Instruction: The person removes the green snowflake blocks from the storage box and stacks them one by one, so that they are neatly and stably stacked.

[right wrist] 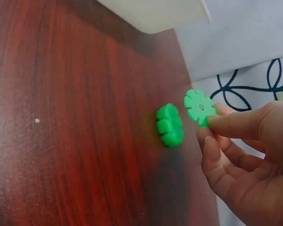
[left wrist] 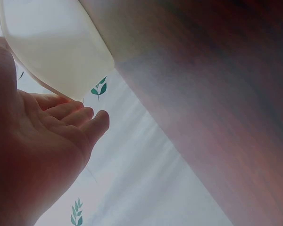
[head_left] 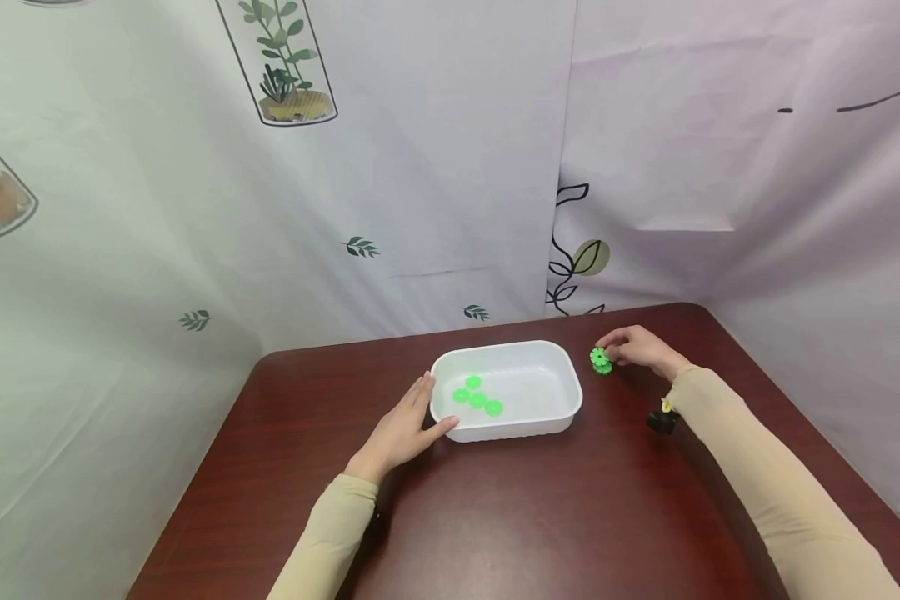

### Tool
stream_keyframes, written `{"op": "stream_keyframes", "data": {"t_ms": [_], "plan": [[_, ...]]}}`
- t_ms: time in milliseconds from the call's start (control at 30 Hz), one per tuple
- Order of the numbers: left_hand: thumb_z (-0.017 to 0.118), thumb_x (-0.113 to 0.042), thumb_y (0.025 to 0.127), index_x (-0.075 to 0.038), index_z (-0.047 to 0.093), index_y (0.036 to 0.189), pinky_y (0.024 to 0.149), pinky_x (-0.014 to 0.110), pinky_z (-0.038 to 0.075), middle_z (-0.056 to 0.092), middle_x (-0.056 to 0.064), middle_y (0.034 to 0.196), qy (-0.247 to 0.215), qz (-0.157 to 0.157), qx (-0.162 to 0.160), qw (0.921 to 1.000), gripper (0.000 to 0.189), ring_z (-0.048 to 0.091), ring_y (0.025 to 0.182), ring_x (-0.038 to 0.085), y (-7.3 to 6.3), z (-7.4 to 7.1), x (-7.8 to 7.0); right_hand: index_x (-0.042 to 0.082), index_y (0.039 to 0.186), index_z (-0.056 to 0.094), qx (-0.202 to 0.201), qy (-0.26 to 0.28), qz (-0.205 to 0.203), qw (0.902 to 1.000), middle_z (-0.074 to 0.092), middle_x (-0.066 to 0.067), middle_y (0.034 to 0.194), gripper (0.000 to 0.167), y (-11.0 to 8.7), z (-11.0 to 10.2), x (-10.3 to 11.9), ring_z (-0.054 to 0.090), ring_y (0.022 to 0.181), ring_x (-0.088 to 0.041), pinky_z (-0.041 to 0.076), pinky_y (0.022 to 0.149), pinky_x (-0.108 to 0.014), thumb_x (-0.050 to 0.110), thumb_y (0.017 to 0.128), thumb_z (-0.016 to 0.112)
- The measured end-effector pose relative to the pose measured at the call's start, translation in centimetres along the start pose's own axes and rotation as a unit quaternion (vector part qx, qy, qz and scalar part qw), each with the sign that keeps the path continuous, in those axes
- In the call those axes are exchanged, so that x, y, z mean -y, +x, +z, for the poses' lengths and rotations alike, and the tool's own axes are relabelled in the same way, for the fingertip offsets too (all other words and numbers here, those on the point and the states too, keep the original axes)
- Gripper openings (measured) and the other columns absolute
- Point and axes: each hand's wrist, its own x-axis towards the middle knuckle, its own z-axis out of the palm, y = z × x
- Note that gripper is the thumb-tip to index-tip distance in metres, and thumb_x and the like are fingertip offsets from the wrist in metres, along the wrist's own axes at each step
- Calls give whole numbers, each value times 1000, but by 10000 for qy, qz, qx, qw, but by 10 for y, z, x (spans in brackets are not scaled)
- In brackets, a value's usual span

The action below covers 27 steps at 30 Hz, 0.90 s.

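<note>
A white plastic bin (head_left: 513,432) stands on the table. Several green notched discs (head_left: 477,400) lie flat on its floor, toward the left end. My left hand (head_left: 401,429) rests at the bin's left end, fingers straight along the outside and thumb at the front rim. To the right of the bin, my right hand (head_left: 640,350) pinches one flower-shaped green disc (right wrist: 195,101) with a hole in its middle between thumb and fingertips. Just below that disc, a small stack of the same green discs (right wrist: 170,125) sits on the table.
The dark red-brown table (head_left: 510,508) ends at a pale cloth backdrop (head_left: 450,183) printed with plants, which hangs along the back and sides. A small black object (head_left: 660,421) shows under the right wrist, beside the sleeve.
</note>
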Motion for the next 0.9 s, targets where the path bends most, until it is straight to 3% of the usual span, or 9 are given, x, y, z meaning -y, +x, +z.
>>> {"op": "stream_keyframes", "data": {"t_ms": [900], "plan": [[52,-69,94,-2,23,160,116,49,31,21,15,165,-92,75,-119,9999,98,24,151,31,3,3,1,-16,121,63,87,64,195,9998,68,-21,107,29,4,2,-13,62,88,-20,55,75,-29,-3,97,55]]}}
